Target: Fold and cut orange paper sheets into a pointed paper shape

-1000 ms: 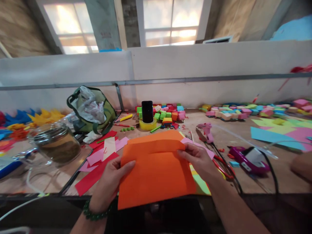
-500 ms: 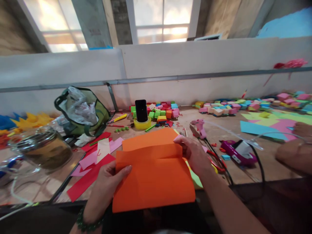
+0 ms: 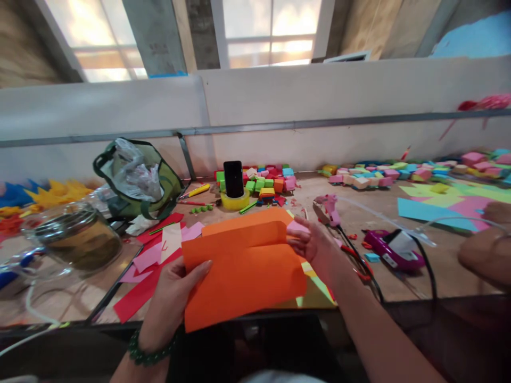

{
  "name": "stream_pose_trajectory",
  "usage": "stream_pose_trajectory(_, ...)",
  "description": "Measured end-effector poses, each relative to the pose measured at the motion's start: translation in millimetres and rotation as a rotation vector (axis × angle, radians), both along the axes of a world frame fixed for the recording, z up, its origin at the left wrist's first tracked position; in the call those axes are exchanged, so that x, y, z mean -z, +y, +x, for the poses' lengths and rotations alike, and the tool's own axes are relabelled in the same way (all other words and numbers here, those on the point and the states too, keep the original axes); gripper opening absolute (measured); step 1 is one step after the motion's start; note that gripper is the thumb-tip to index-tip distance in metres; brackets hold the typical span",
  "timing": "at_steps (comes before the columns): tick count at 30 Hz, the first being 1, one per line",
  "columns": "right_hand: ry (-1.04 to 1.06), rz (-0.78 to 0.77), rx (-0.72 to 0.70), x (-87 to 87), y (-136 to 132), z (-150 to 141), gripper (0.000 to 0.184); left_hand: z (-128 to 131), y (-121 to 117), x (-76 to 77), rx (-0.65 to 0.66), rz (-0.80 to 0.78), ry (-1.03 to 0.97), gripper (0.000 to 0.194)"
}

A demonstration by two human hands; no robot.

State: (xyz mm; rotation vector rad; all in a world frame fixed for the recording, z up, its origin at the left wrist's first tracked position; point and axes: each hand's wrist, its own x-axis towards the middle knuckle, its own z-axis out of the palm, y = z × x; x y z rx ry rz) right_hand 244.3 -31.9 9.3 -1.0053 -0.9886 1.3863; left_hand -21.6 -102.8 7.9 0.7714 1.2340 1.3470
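Note:
My left hand (image 3: 173,292) grips the left side of an orange sheet of paper (image 3: 239,282), thumb on top and fingers behind. The sheet is creased near its upper edge and tilts over the table's front edge. Another orange sheet (image 3: 243,221) lies flat just beyond it. At the held sheet's upper right corner is my right hand (image 3: 315,244), its fingers loosely apart and not closed on the paper. Pink, red and yellow-green paper pieces lie about, among them a red strip (image 3: 138,298) left of my left hand.
A phone (image 3: 233,179) stands in a yellow tape roll (image 3: 235,201), before small coloured paper cubes (image 3: 259,184). To the right are a pink glue gun (image 3: 329,207), a purple device (image 3: 393,250) and another person's arm (image 3: 485,255). A glass jar (image 3: 77,239) and green bag (image 3: 170,181) stand left.
My right hand has let go of the held sheet's upper right part, its fingers opening. The sheet has tilted, its right side rising, while my left hand keeps its grip.

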Motion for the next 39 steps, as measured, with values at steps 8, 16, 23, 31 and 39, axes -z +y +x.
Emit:
stream_pose_trajectory(8,-0.009,0.015,-0.081,3.9,-6,-5,0.061,-1,2,0.2,0.020,0.004,-0.036,0.046)
stream_pose_trajectory(16,-0.012,-0.039,-0.070,2.4,-7,-9,0.028,0,5,3.6,0.025,-0.009,-0.060,0.043)
stream_pose_trajectory(23,-0.100,0.062,0.015,15.5,-4,-3,0.023,0,10,4.6,-0.022,0.017,-0.130,0.032)
stream_pose_trajectory(31,-0.121,0.043,0.112,18.2,-1,0,0.024,2,17,3.8,-0.026,0.151,-0.070,0.033)
stream_pose_trajectory(39,-0.157,0.040,0.185,11.7,-8,0,0.030,3,16,-2.1,-0.049,0.112,0.004,0.033)
